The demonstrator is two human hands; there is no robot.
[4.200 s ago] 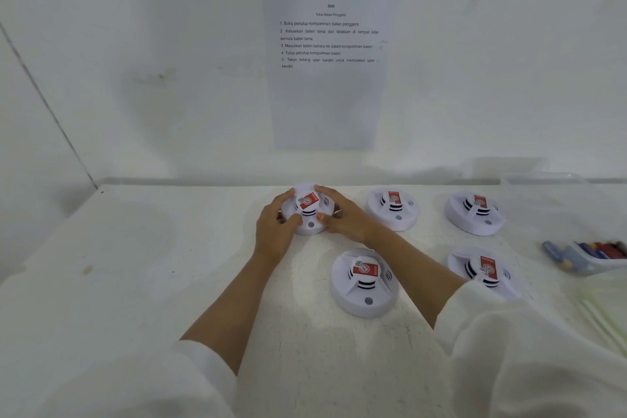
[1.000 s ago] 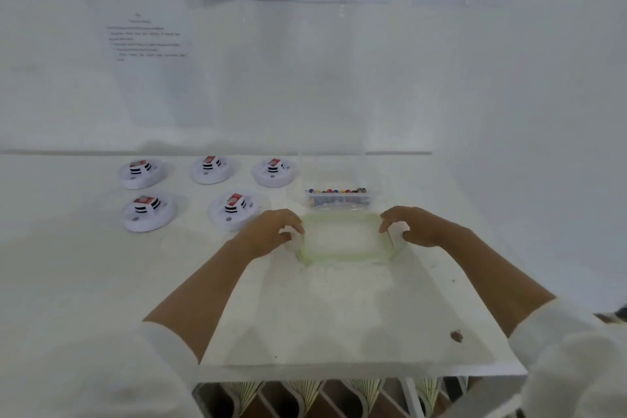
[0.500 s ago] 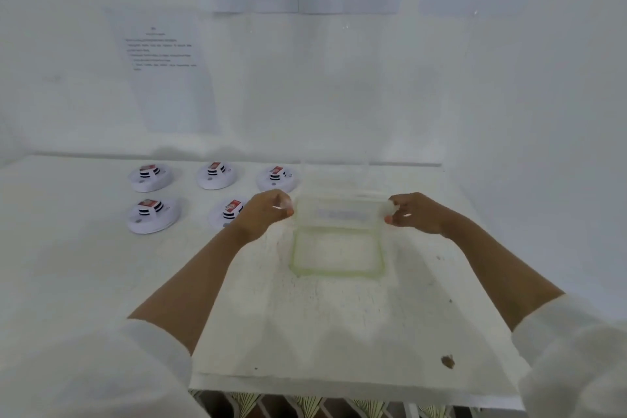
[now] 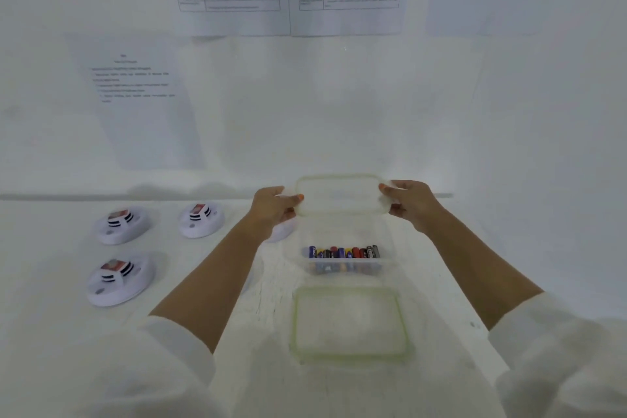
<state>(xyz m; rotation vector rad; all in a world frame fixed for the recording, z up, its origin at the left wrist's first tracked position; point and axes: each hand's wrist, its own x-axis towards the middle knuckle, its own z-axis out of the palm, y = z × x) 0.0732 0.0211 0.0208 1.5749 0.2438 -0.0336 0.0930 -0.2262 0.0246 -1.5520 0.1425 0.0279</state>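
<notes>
- Nearest, below both wrists: second green-rimmed piece (image 4: 349, 324) flat on the white table (image 4: 51, 265). Rounded rectangle of cloudy plastic; lid or shallow tub, cannot tell.
- Just under the hands: clear tub (image 4: 342, 270) with thin frosted walls, open on top. Row of batteries (image 4: 342, 252) inside, small cylinders with glossy mixed-colour wraps.
- Left hand (image 4: 274, 207) pinching the left end of the lid (image 4: 339, 195), thumb on top, fingers curled under.
- Right hand (image 4: 410, 205) doing the same at the right end.
- Lid held in the air above and just behind the tub, apart from it. Flat translucent plastic with a soft green seal rim and rounded corners.
- Step, judging by this: opening the battery tub, lid off and not yet set down.
- Next move calls for parking the lid on bare table, then freeing one hand for a battery.
- Left of the left hand: smoke detectors (image 4: 120, 280) (image 4: 122, 224) (image 4: 201, 219), round white domes with red labels.
- Beyond the hands: printed sheets (image 4: 135, 85) on the wall, text unreadable.
</notes>
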